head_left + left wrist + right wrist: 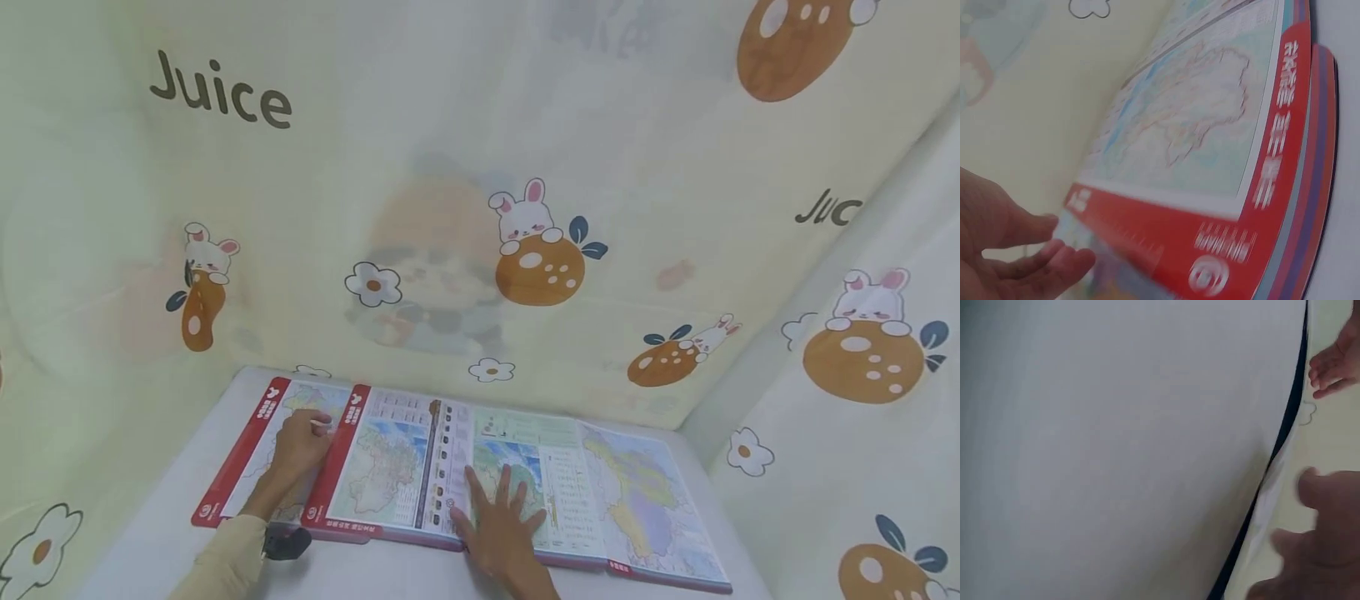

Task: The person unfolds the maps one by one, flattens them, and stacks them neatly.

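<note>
A wide folding map lies spread out, its panels printed with coloured maps and text. My right hand rests on its middle panels with the fingers spread. My left hand is over the left panel, beside a red strip that edges the overlapping panel. In the left wrist view, the thumb and fingers of the left hand are bent and apart, with nothing between them, close to the red-bordered corner. That corner looks blurred. The right wrist view shows the blurred fingers of the right hand.
The map lies on a white table. Behind and beside it hangs a pale curtain printed with rabbits, oranges and flowers. Stacked coloured page edges show along the map's side. A dark band borders a white surface.
</note>
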{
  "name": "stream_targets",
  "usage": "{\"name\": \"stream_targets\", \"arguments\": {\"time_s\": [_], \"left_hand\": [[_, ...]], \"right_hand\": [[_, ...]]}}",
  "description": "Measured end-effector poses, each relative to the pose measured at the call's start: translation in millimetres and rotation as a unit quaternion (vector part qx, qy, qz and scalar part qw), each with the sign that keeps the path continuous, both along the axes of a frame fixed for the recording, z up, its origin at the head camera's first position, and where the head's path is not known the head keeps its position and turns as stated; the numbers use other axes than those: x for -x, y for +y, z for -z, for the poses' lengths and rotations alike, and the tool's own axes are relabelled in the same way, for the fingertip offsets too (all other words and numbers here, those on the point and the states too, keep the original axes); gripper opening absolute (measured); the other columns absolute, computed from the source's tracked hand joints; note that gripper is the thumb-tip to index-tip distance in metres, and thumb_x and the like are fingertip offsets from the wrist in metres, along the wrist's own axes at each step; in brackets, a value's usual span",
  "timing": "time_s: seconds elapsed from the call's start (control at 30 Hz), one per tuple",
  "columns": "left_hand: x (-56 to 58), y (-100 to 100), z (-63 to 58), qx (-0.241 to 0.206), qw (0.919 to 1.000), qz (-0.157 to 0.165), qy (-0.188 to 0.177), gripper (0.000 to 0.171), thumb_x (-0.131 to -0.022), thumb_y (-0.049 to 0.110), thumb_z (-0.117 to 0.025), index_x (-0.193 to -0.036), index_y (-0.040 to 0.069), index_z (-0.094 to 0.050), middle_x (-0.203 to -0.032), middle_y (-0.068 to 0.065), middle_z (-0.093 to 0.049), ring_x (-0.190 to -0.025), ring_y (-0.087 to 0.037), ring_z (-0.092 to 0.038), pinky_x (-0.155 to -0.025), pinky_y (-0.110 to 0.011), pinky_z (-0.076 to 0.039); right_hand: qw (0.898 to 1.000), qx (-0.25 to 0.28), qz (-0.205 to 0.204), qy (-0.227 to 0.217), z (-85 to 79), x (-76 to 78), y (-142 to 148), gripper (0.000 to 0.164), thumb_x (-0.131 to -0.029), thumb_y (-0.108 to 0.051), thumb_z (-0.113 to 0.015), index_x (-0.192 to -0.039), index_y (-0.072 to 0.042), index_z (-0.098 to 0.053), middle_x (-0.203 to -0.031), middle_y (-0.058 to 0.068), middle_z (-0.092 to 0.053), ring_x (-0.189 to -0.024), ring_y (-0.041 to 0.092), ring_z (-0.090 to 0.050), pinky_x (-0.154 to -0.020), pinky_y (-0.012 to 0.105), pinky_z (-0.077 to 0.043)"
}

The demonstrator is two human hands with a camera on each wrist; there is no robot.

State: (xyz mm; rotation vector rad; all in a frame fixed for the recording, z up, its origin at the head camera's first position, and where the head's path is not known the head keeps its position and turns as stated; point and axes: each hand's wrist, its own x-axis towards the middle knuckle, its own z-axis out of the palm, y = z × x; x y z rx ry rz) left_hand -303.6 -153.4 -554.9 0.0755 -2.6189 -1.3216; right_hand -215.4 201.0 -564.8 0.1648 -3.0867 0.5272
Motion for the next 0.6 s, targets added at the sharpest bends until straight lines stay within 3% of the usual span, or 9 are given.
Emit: {"name": "stream_targets", "arguments": {"time_s": [0.07,0.13,0.23,0.33,0.43,0.6], "left_hand": [[-1.7,-7,-3.7,0.004,0.9995,0.005,0.030,0.031,-0.097,0.000,-0.068,-0.125,-0.013,-0.069,-0.103,-0.030,-0.074,-0.082,-0.035,-0.073,-0.065,-0.038,-0.057],[-1.4,-17,-6.7,0.024,0.9985,0.007,0.048,0.033,-0.099,0.000,-0.064,-0.129,-0.014,-0.066,-0.108,-0.033,-0.073,-0.090,-0.041,-0.072,-0.073,-0.048,-0.060],[-0.2,-35,-5.0,0.066,0.9972,0.003,0.034,0.044,-0.101,0.005,-0.064,-0.140,-0.015,-0.059,-0.130,-0.039,-0.065,-0.115,-0.053,-0.063,-0.098,-0.066,-0.053],[-3.8,-51,2.6,0.114,0.9933,0.013,-0.013,0.061,-0.103,0.013,-0.065,-0.154,-0.014,-0.045,-0.154,-0.042,-0.045,-0.136,-0.060,-0.044,-0.113,-0.077,-0.038],[-11.8,-60,13.1,0.164,0.9858,0.017,-0.031,0.073,-0.100,0.021,-0.071,-0.160,-0.009,-0.041,-0.163,-0.040,-0.035,-0.144,-0.062,-0.033,-0.117,-0.080,-0.033],[-22.4,-66,25.0,0.219,0.9757,0.002,-0.006,0.078,-0.096,0.027,-0.077,-0.160,-0.005,-0.045,-0.160,-0.040,-0.036,-0.142,-0.063,-0.031,-0.116,-0.079,-0.032]], "right_hand": [[1.000,-0.017,-0.010,-0.019,1.0,-5.8,-5,0.073,-0.108,-0.063,-0.053,-0.171,-0.030,-0.035,-0.173,0.043,-0.018,-0.150,0.081,-0.020,-0.100,0.104,-0.013],[0.999,-0.026,-0.011,-0.025,0.1,-6.6,-7,0.074,-0.107,-0.064,-0.054,-0.171,-0.032,-0.035,-0.173,0.043,-0.019,-0.151,0.080,-0.020,-0.101,0.103,-0.013],[0.999,-0.024,-0.013,-0.023,-2.7,-3.2,-6,0.075,-0.105,-0.065,-0.056,-0.170,-0.032,-0.037,-0.172,0.043,-0.022,-0.150,0.080,-0.022,-0.102,0.103,-0.015],[0.999,-0.018,-0.017,-0.028,-4.1,2.2,-4,0.075,-0.105,-0.064,-0.059,-0.169,-0.031,-0.039,-0.172,0.043,-0.022,-0.151,0.080,-0.021,-0.102,0.103,-0.015],[0.999,-0.014,-0.021,-0.037,-2.8,7.7,-1,0.075,-0.104,-0.063,-0.060,-0.169,-0.031,-0.040,-0.173,0.043,-0.021,-0.152,0.079,-0.019,-0.103,0.102,-0.014],[0.999,-0.008,-0.026,-0.047,-1.5,14.9,2,0.076,-0.103,-0.066,-0.060,-0.169,-0.033,-0.040,-0.174,0.041,-0.020,-0.153,0.078,-0.018,-0.103,0.102,-0.012]]}}
